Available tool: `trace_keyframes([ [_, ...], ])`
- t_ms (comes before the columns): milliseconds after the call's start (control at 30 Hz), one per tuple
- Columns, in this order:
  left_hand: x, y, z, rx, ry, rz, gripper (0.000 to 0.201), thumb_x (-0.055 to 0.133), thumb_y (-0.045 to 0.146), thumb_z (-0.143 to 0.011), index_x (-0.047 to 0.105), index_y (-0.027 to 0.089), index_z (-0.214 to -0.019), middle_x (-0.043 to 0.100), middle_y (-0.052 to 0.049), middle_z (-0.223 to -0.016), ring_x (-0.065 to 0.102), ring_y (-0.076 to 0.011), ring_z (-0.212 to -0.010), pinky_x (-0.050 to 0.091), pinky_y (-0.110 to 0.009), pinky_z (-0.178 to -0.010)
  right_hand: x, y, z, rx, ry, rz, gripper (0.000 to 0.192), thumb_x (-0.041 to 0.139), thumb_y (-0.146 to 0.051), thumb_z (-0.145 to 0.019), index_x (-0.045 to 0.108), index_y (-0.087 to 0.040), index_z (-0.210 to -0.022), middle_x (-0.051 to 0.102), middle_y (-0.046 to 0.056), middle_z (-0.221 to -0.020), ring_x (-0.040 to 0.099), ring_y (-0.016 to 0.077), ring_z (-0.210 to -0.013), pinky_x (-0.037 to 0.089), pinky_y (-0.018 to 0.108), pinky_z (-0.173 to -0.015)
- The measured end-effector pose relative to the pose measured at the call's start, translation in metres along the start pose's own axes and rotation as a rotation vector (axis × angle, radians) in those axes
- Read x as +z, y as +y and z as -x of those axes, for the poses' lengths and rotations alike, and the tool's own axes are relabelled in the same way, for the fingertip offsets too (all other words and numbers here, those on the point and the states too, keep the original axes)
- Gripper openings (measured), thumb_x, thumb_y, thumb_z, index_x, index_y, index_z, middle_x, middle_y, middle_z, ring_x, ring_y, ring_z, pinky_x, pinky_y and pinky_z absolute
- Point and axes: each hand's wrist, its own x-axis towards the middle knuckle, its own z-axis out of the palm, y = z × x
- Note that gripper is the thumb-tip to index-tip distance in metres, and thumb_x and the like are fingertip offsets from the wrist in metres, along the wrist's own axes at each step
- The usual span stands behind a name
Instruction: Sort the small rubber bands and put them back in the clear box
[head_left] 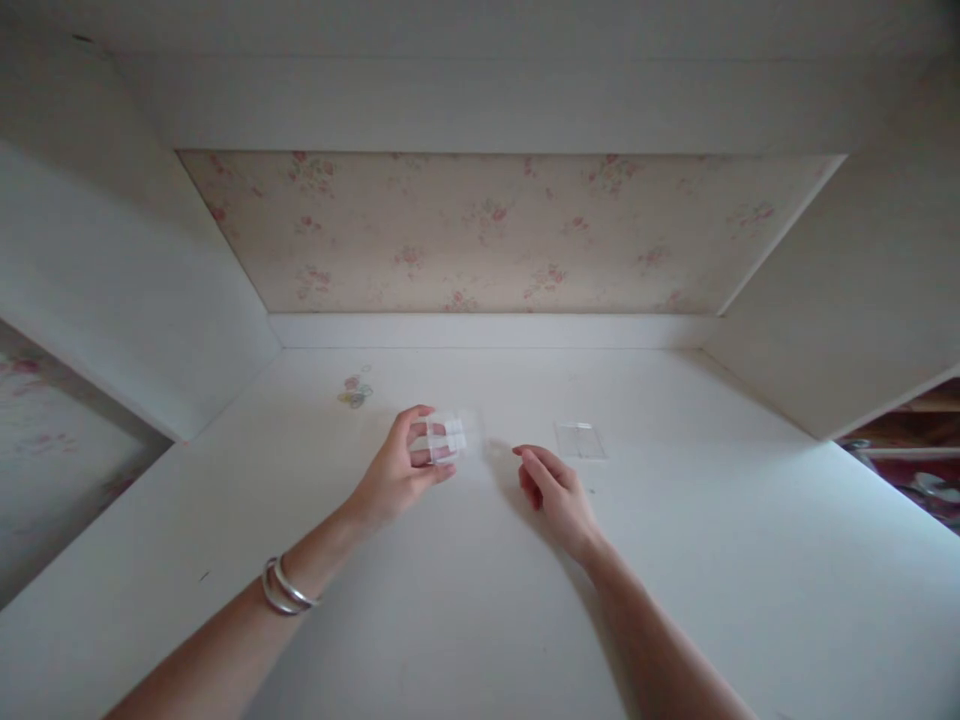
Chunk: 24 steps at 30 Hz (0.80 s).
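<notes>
Gripping a clear plastic box [447,436], the left hand [397,467] sits well inside the desk's [465,620] edges; a gap separates it from the right hand [559,497], fingers curled closed.

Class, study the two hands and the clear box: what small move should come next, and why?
I'd probably bring the right hand leftward to steady the clear box. Only the left hand grips it, while the right points toward it from across a gap. Whether the right pinches anything is too small to tell.
</notes>
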Motion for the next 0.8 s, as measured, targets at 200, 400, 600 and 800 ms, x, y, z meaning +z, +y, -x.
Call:
trace_keyframes([
  [200, 0.030, -0.020, 0.015, -0.117, -0.023, 0.133, 0.074, 0.078, 0.023, -0.063, 0.038, 0.032, -0.124, 0.053, -0.008, -0.124, 0.065, -0.0246, -0.099, 0.053, -0.034, -0.082, 0.000, -0.002, 0.002, -0.022, -0.023, -0.073, 0.049, 0.050, -0.053, -0.083, 0.057, -0.018, -0.116, 0.056, 0.000, -0.075, 0.045, 0.0078, -0.051, 0.036, 0.021, -0.047],
  [400, 0.030, -0.030, 0.019, -0.171, -0.052, 0.102, 0.078, 0.078, 0.027, -0.063, 0.037, 0.032, -0.129, 0.052, -0.008, -0.124, 0.065, -0.0231, -0.097, 0.053, -0.030, -0.079, 0.005, 0.003, 0.004, -0.046, -0.055, 0.058, 0.045, 0.052, -0.044, -0.084, 0.059, -0.015, -0.117, 0.060, 0.001, -0.077, 0.050, 0.0084, -0.053, 0.040, 0.021, -0.049],
  [600, 0.032, -0.029, 0.020, -0.197, -0.146, 0.092, 0.078, 0.078, 0.027, -0.063, 0.040, 0.034, -0.131, 0.045, -0.008, -0.134, 0.065, -0.0225, -0.096, 0.052, -0.031, -0.079, 0.002, 0.000, 0.011, -0.120, -0.039, 0.354, 0.041, 0.047, -0.025, -0.081, 0.059, -0.017, -0.120, 0.063, -0.001, -0.067, 0.057, 0.0105, -0.054, 0.046, 0.022, -0.055],
  [800, 0.029, -0.032, 0.022, -0.162, -0.134, 0.012, 0.078, 0.069, 0.021, -0.069, 0.032, 0.035, -0.136, 0.039, -0.008, -0.137, 0.063, -0.0185, -0.098, 0.050, -0.028, -0.078, -0.010, -0.002, 0.012, -0.115, 0.017, 0.366, 0.045, 0.046, -0.026, -0.081, 0.057, -0.019, -0.123, 0.064, -0.002, -0.068, 0.061, 0.0111, -0.054, 0.049, 0.022, -0.055],
])
